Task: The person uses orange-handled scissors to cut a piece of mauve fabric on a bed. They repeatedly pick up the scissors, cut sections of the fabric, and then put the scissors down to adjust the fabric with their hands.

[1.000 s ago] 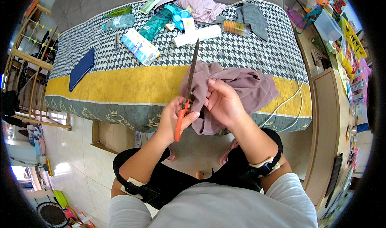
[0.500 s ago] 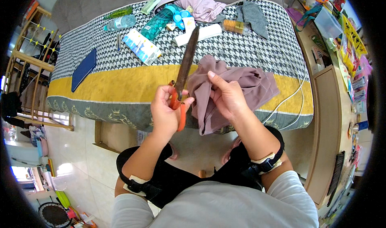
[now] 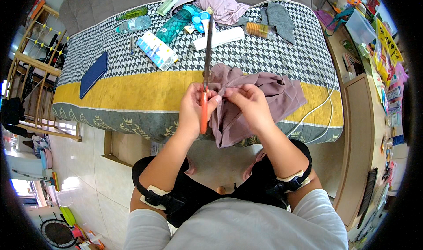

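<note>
A bed (image 3: 141, 90) in a checked, yellow and grey cover fills most of the view, with a cabinet (image 3: 356, 131) to its right. The mauve cloth (image 3: 273, 93) lies crumpled at the bed's near edge, partly hanging over it. Below, an open cardboard box (image 3: 107, 145) stands on the floor.

The scissors (image 3: 205, 98) point away from the person, now seen nearly edge-on; half a second ago the blades showed their broad face. The left hand (image 3: 193, 111) grips their orange handle and has come in against the cloth, closer to the right hand (image 3: 253, 109), which pinches a fold between thumb and fingers.

A yellow packet (image 3: 387, 40) by the cabinet carries large dark characters. On the cabinet sits a clear bin (image 3: 359, 28), its contents hard to make out. On the bed, a white pack (image 3: 157, 51) has blue and yellow printing, its small text illegible. Near it are a teal bottle (image 3: 173, 27), a labelled clear bottle (image 3: 133, 24) and, smallest, a transparent tub (image 3: 257, 30) holding orange-brown pieces.
</note>
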Demonstrator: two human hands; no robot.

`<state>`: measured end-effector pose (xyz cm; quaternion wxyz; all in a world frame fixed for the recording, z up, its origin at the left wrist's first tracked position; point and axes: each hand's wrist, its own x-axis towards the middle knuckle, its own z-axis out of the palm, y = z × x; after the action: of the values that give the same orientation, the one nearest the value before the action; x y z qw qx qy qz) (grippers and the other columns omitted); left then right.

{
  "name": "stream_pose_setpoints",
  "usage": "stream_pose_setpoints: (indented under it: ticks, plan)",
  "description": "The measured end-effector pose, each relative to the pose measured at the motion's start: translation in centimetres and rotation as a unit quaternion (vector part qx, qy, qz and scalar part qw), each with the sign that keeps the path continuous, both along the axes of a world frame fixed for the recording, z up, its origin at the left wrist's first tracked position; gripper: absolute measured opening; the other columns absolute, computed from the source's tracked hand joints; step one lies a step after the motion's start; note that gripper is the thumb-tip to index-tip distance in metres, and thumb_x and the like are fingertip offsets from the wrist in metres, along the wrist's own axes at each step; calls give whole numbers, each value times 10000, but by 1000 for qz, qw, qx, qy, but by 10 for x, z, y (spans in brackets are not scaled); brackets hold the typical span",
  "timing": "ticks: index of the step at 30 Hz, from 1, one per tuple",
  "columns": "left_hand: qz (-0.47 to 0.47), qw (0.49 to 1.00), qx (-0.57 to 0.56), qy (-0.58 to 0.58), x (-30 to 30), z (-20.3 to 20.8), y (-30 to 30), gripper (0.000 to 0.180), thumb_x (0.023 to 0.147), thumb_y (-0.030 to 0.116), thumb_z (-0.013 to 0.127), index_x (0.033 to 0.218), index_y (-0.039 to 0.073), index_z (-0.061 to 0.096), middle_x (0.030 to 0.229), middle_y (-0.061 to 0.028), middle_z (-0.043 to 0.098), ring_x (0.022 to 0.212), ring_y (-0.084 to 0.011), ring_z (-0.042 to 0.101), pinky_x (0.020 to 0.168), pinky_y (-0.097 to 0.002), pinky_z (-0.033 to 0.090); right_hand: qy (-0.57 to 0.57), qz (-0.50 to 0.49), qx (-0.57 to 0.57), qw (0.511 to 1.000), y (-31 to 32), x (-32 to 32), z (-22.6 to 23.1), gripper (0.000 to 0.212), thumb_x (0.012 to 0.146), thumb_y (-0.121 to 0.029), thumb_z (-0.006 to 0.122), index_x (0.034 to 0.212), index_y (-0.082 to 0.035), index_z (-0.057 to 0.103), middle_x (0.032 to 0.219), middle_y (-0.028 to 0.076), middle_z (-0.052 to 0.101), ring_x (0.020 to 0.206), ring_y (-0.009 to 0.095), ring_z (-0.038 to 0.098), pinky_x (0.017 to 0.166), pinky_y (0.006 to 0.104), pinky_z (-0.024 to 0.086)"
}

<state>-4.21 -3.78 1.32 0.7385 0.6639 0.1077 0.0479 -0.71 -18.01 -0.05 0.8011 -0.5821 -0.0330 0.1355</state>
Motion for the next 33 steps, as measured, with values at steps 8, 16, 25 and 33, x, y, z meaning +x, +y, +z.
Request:
stream_pose_setpoints:
  ticks: [8,16,25,33]
  plan:
    - [-180,958,-186,122,-3,10,20,198,766,125,649,873,59,497,551,48,399,419,-35,347,407,-185,265,-508,-110,-337,785,-5,6,11,213,634,-27,650,824,-68,563,850,76,539,849,282,532,766,392,421]
    - [-215,938,-242,123,-4,12,35,145,798,102,607,882,104,489,557,78,380,416,-6,317,407,-175,248,-575,-44,-335,745,-1,12,12,211,648,-89,652,840,-111,567,958,36,574,1009,236,531,961,445,318]
    - [-197,944,-229,130,-7,17,32,162,793,105,606,887,104,475,594,71,401,409,-2,313,391,-173,243,-578,-7,-336,744,0,20,5,212,642,-77,638,834,-104,552,895,26,589,905,217,561,936,412,346]
    - [-33,995,7,-95,-13,1,-1,408,670,103,760,911,44,436,770,-37,547,636,-93,522,554,-247,443,-552,-59,-355,752,-2,19,16,160,627,-61,597,768,-80,524,739,61,568,710,251,555,659,360,399]
